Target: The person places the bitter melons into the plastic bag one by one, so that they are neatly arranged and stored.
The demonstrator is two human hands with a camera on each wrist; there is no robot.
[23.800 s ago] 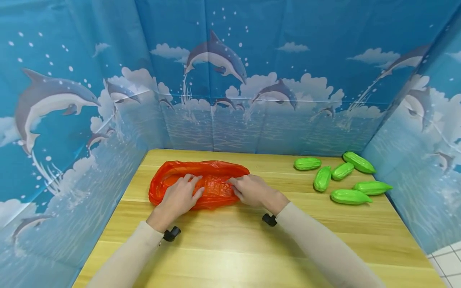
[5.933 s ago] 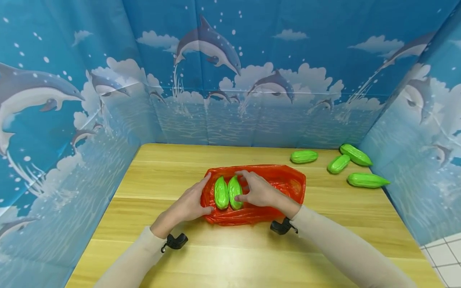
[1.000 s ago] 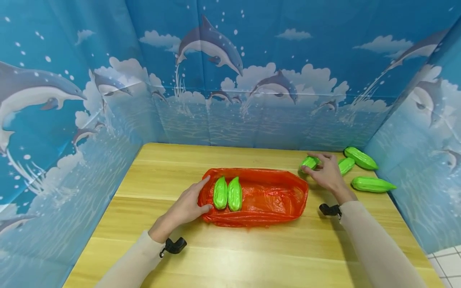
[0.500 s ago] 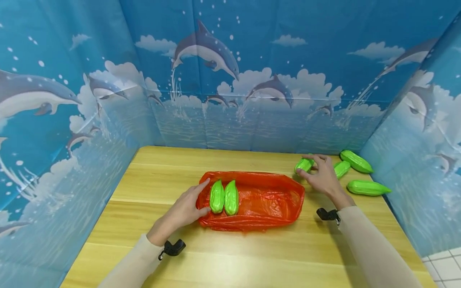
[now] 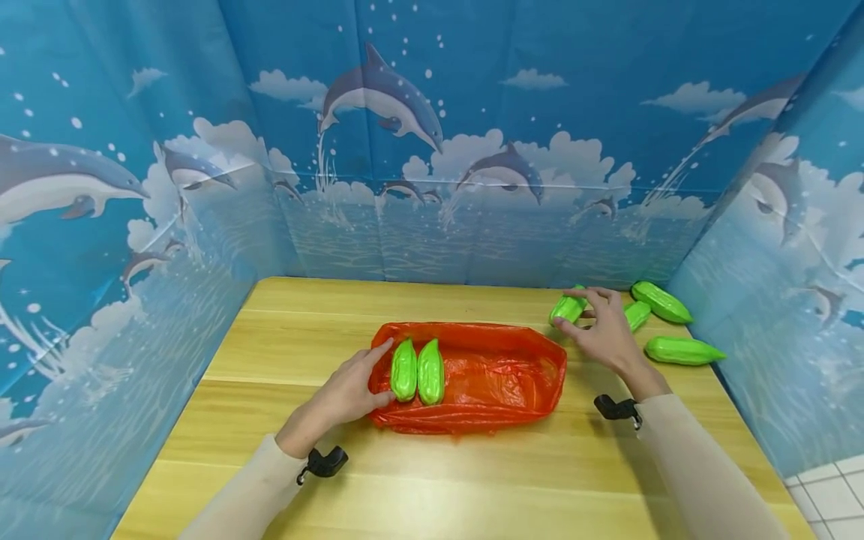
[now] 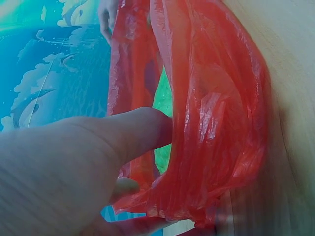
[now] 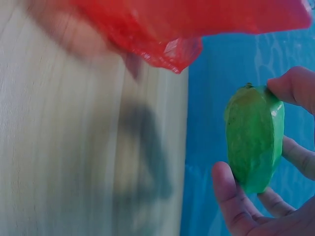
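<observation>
A red plastic bag (image 5: 499,375), its top spread wide, sits mid-table. Two green ridged gourds (image 5: 403,370) lie side by side in its left end. My left hand (image 5: 343,391) rests at that end with thumb and index finger spread; in the left wrist view the thumb (image 6: 142,129) reaches into the bag's mouth beside the green of a gourd. Behind the bag's right end, my right hand (image 5: 603,330) holds another green gourd (image 7: 253,140) by its ends, between thumb and fingertips. That gourd stands tilted near the table's back edge.
Three more green gourds lie right of my right hand: one partly hidden behind it (image 5: 637,315), one at the back corner (image 5: 661,302), one nearer the right edge (image 5: 683,350). A dolphin-printed curtain (image 5: 432,225) hangs around the wooden table (image 5: 418,487).
Since the older frames, the bag has shifted right and two gourds have come into it. My right hand has left the bag for a back gourd, now gripped. Over the last second, little moves.
</observation>
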